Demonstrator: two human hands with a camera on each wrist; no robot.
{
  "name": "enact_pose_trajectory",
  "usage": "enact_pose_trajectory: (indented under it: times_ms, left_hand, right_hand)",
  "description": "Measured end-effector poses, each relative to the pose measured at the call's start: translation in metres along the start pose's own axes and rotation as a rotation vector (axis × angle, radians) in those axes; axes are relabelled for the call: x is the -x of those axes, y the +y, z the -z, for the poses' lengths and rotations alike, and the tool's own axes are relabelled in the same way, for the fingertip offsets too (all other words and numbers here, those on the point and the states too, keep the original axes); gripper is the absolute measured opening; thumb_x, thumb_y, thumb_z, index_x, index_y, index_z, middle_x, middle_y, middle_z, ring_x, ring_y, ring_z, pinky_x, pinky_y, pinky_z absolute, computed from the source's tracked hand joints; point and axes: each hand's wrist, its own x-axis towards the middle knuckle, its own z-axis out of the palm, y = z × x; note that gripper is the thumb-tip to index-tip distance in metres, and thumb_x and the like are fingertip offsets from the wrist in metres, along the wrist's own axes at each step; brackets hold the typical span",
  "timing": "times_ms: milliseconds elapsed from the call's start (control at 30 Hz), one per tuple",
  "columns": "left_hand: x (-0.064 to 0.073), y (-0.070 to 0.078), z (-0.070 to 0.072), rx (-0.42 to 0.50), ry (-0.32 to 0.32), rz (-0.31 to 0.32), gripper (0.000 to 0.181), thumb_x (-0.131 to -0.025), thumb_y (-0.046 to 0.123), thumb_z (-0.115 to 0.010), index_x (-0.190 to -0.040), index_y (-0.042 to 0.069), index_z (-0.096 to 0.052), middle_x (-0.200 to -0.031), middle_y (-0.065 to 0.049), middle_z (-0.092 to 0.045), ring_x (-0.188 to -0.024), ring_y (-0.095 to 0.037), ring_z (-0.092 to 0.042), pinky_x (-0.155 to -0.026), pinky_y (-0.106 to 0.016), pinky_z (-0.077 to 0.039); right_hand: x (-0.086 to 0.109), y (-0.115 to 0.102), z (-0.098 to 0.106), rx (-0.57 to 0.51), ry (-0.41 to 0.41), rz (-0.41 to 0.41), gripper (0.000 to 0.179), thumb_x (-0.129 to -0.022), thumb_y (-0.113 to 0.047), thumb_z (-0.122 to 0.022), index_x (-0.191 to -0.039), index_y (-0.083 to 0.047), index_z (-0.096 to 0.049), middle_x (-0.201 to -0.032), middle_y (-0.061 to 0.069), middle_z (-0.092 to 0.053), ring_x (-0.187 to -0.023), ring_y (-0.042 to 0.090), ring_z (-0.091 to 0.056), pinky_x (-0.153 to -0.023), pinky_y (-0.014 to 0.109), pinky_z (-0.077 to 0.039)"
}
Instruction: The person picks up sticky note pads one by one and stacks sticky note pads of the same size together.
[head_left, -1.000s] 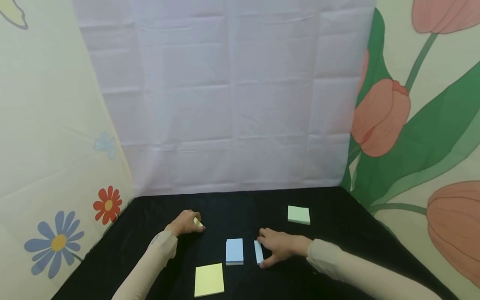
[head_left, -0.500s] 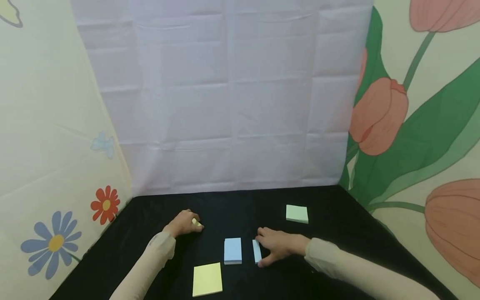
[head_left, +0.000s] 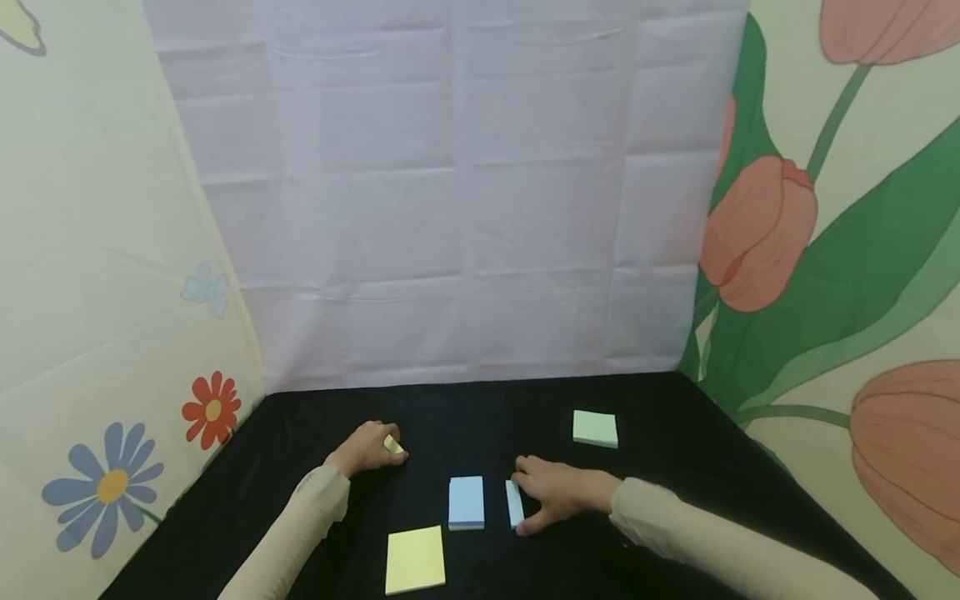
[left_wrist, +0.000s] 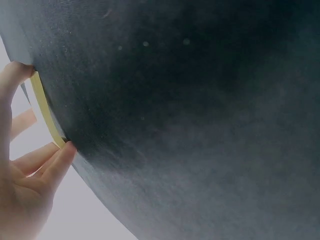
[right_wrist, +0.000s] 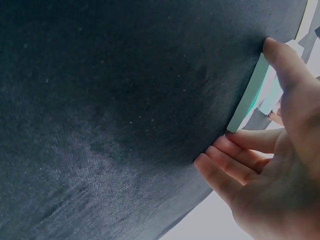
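At the left of the black table, my left hand (head_left: pixel 366 447) pinches a small yellow sticky note pad (head_left: pixel 392 444). In the left wrist view that pad (left_wrist: pixel 46 110) is held by its ends between thumb and fingertips, close to the dark cloth. My right hand (head_left: pixel 558 490) grips a light blue sticky note pad (head_left: pixel 513 504) right of centre; most of it is hidden by the hand. The right wrist view shows the pad (right_wrist: pixel 248 95) between thumb and index finger, edge near the cloth. Just left of it lies another light blue pad (head_left: pixel 467 502).
A larger yellow sticky note pad (head_left: pixel 416 560) lies near the front of the table. Farther back on the right is a pale green pad (head_left: pixel 595 427). Black cloth (head_left: pixel 480 417) covers the table, with a creased white sheet (head_left: pixel 465 208) hanging behind it.
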Motion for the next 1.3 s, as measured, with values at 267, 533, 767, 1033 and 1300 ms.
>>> enact_pose_trajectory:
  times_ms: [267,533,767,1033,1300]
  left_hand:
    - [0.002,0.000,0.003,0.005,0.002,-0.038,0.031,-0.082,0.035,-0.077,-0.098,0.009,-0.068,-0.083,0.000,-0.057,-0.076,-0.018,-0.049,-0.065,-0.033,-0.044]
    - [0.000,0.003,-0.003,0.011,0.006,-0.111,0.030,-0.084,0.035,-0.075,-0.097,0.009,-0.067,-0.083,0.000,-0.057,-0.076,-0.017,-0.049,-0.065,-0.033,-0.043]
    - [0.001,0.005,-0.002,0.014,0.018,-0.126,0.029,-0.085,0.034,-0.074,-0.096,0.009,-0.067,-0.083,0.000,-0.057,-0.075,-0.016,-0.050,-0.066,-0.033,-0.045]
    - [0.001,0.011,-0.001,0.040,0.008,-0.177,0.033,-0.087,0.037,-0.072,-0.103,0.008,-0.067,-0.089,0.000,-0.059,-0.079,-0.016,-0.051,-0.068,-0.033,-0.047]
    - [0.000,0.024,0.000,0.032,-0.010,-0.230,0.036,-0.088,0.039,-0.072,-0.106,0.008,-0.067,-0.095,-0.003,-0.061,-0.084,-0.018,-0.052,-0.070,-0.035,-0.047]
  right_hand:
    - [0.019,-0.057,0.051,0.019,-0.031,-0.070,0.072,-0.086,-0.058,-0.069,-0.129,-0.003,-0.056,-0.104,-0.003,-0.042,-0.085,0.007,-0.039,-0.069,0.024,-0.043]
    - [0.025,-0.062,0.055,0.011,-0.048,-0.120,0.070,-0.084,-0.055,-0.074,-0.129,-0.004,-0.057,-0.103,-0.004,-0.043,-0.086,0.006,-0.040,-0.072,0.023,-0.044]
    - [0.022,-0.060,0.052,0.009,-0.048,-0.101,0.072,-0.084,-0.057,-0.072,-0.130,-0.003,-0.056,-0.103,-0.005,-0.042,-0.086,0.006,-0.040,-0.071,0.023,-0.044]
    - [0.018,-0.060,0.051,0.017,-0.043,-0.108,0.073,-0.084,-0.058,-0.072,-0.130,-0.004,-0.056,-0.103,-0.005,-0.041,-0.085,0.006,-0.039,-0.070,0.022,-0.042]
    - [0.019,-0.054,0.050,0.009,-0.032,-0.070,0.075,-0.085,-0.061,-0.068,-0.129,-0.001,-0.056,-0.102,-0.004,-0.041,-0.086,0.007,-0.040,-0.069,0.026,-0.044]
